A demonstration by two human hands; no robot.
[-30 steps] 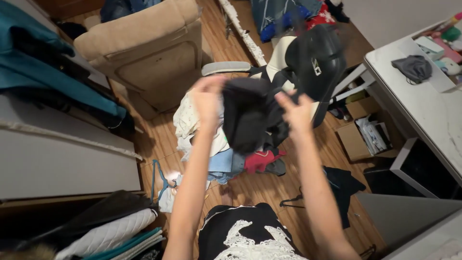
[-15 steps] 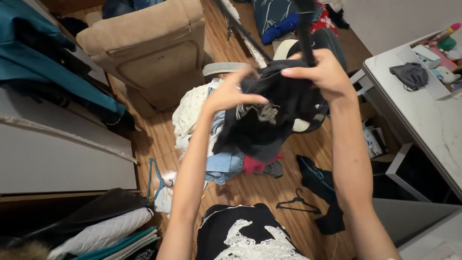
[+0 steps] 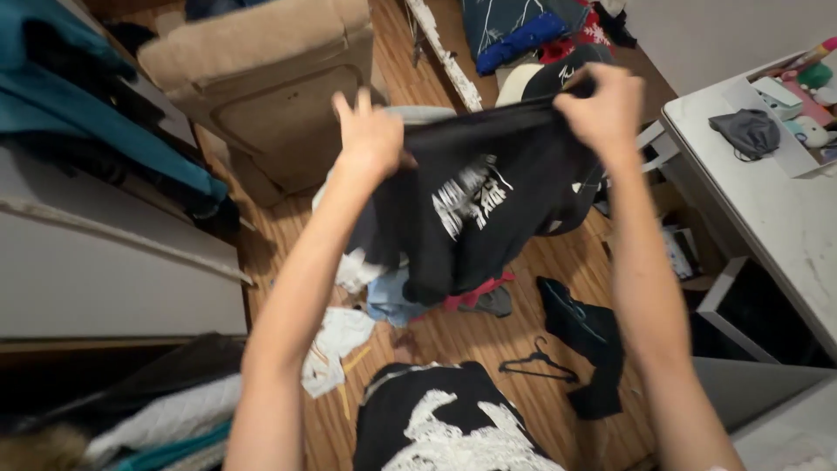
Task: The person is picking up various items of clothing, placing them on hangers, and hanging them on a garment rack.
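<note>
Both hands hold a black printed shirt stretched out above a clothes pile

The left hand [image 3: 370, 131] and the right hand [image 3: 604, 106] are each closed on the top edge of the black shirt [image 3: 475, 218], one at either end, so its long axis runs across the middle of the frame, slightly higher on the right. The cloth hangs down from both grips toward the lower centre, white print facing the camera, and neither hand is nearer than the other, since both already pinch it. Below it lies the heap of clothes [image 3: 392, 292] on the wooden floor [image 3: 462, 336]; a black hanger [image 3: 538, 365] lies at lower centre right, beside a dark garment [image 3: 582, 336]. A beige armchair [image 3: 261, 87] fills the upper left and a white desk [image 3: 767, 201] the right edge
</note>
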